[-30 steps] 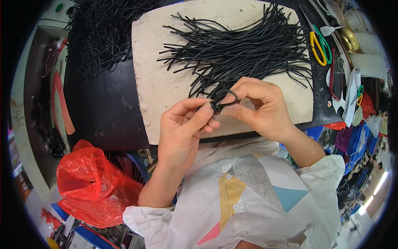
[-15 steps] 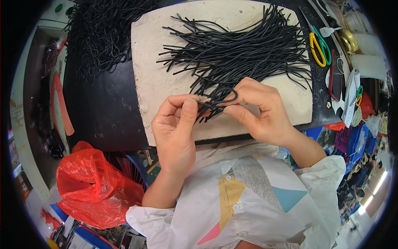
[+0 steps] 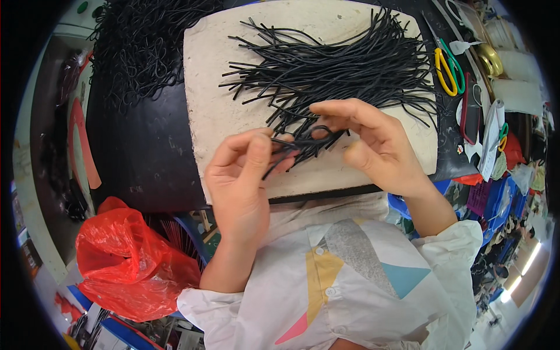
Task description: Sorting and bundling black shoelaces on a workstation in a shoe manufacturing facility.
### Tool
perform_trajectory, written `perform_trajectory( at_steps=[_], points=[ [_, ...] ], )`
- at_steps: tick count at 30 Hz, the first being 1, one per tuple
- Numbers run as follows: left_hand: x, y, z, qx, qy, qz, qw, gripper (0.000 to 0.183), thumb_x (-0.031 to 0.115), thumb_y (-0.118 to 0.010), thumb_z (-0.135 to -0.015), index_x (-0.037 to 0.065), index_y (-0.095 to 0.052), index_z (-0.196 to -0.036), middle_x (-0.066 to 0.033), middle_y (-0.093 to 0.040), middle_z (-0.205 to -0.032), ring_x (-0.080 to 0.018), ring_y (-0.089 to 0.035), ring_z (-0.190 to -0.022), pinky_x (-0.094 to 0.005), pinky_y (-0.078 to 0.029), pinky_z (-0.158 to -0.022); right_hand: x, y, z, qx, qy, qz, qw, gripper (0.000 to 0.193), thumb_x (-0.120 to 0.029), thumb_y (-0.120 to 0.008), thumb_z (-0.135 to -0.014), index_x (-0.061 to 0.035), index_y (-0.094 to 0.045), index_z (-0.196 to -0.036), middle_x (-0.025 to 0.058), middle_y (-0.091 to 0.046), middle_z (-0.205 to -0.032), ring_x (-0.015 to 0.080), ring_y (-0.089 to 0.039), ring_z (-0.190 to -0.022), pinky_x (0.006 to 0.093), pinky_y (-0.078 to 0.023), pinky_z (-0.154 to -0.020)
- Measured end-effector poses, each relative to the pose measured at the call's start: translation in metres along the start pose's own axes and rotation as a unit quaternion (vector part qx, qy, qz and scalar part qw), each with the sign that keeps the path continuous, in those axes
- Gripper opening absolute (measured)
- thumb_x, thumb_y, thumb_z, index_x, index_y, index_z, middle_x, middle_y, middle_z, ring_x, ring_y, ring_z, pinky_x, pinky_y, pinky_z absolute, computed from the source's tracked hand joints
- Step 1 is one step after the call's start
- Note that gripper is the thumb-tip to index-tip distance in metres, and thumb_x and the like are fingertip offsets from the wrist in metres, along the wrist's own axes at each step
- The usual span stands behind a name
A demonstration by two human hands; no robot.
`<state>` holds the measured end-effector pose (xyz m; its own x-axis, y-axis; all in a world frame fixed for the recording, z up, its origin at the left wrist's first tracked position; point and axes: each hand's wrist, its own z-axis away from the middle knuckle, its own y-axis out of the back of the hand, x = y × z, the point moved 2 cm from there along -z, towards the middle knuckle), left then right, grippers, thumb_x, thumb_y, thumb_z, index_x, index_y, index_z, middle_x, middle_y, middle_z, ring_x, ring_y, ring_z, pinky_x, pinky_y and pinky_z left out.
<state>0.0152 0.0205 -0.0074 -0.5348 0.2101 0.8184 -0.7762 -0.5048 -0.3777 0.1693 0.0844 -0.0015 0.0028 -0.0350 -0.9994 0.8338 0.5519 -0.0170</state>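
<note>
Right now, a thin black cord (image 3: 306,142), bent into a small loop and slightly blurred, is in the air between the two hands, above the near part of a pale board. The left hand (image 3: 236,175) pinches it between thumb and curled fingers, with a loose tail slanting down just beside the fingertips. The right hand (image 3: 385,146) is spread, its thumb well apart from its fingers; the loop lies between them, and whether a fingertip touches it I cannot tell.

Directly beyond the hands, a thick bundle of cut black cords (image 3: 344,70) lies across the cream-coloured board (image 3: 233,122), its strands running mostly sideways and fanning out at both ends. The board rests on a black tabletop (image 3: 146,163). A tangled heap of black cord (image 3: 143,52) sits on the table's far left part.

To the right of the bundle lie scissors (image 3: 438,63) with one yellow and one green handle, blades pointing away from the person. Near them is a dark red-edged tool (image 3: 465,114), with a gold-coloured tape roll (image 3: 490,60) farther out. At the lower left, a crumpled red plastic bag (image 3: 134,262) stands beside the person's white buttoned shirt (image 3: 373,303), which carries coloured angular patches.
</note>
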Motion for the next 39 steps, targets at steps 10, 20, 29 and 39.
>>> perform_trajectory(
  at_steps=[10,20,29,39],
  points=[
    [0.004,0.006,-0.002,-0.115,0.054,-0.091,0.988,0.031,-0.003,-0.057,-0.076,-0.010,-0.051,-0.105,-0.0161,-0.062,-0.078,-0.0195,-0.063,-0.070,-0.0235,-0.051,-0.060,0.009,0.001,-0.004,0.033,-0.193,-0.214,0.957,0.014,-0.011,-0.059,-0.081,0.0020,-0.061,-0.086,0.0039,-0.060,-0.078,0.0082,-0.055,-0.068,0.0212,-0.047,-0.064],
    [0.005,0.006,0.001,-0.135,0.064,-0.141,0.979,0.034,-0.007,-0.059,-0.072,-0.010,-0.051,-0.105,-0.0172,-0.062,-0.081,-0.0187,-0.064,-0.070,-0.0216,-0.052,-0.061,0.009,0.002,0.003,0.008,-0.163,-0.107,0.981,0.012,-0.011,-0.060,-0.080,0.0001,-0.063,-0.083,0.0007,-0.060,-0.070,0.0046,-0.054,-0.063,0.0175,-0.044,-0.058],
    [0.005,0.014,-0.002,-0.170,0.113,-0.107,0.973,0.031,0.005,-0.055,-0.082,-0.009,-0.049,-0.109,-0.0171,-0.061,-0.089,-0.0206,-0.063,-0.075,-0.0251,-0.053,-0.065,0.008,0.007,0.000,0.007,-0.158,-0.081,0.984,0.014,-0.012,-0.060,-0.080,0.0020,-0.062,-0.084,0.0046,-0.061,-0.074,0.0078,-0.056,-0.065,0.0205,-0.048,-0.058],
    [0.000,0.021,-0.006,-0.150,0.115,-0.089,0.978,0.031,0.015,-0.051,-0.086,-0.008,-0.051,-0.106,-0.0168,-0.062,-0.087,-0.0181,-0.063,-0.070,-0.0236,-0.052,-0.063,0.014,0.008,0.001,0.000,-0.165,-0.058,0.985,0.017,-0.016,-0.063,-0.079,0.0003,-0.064,-0.082,0.0018,-0.061,-0.070,0.0059,-0.055,-0.064,0.0201,-0.047,-0.060]
  ],
)
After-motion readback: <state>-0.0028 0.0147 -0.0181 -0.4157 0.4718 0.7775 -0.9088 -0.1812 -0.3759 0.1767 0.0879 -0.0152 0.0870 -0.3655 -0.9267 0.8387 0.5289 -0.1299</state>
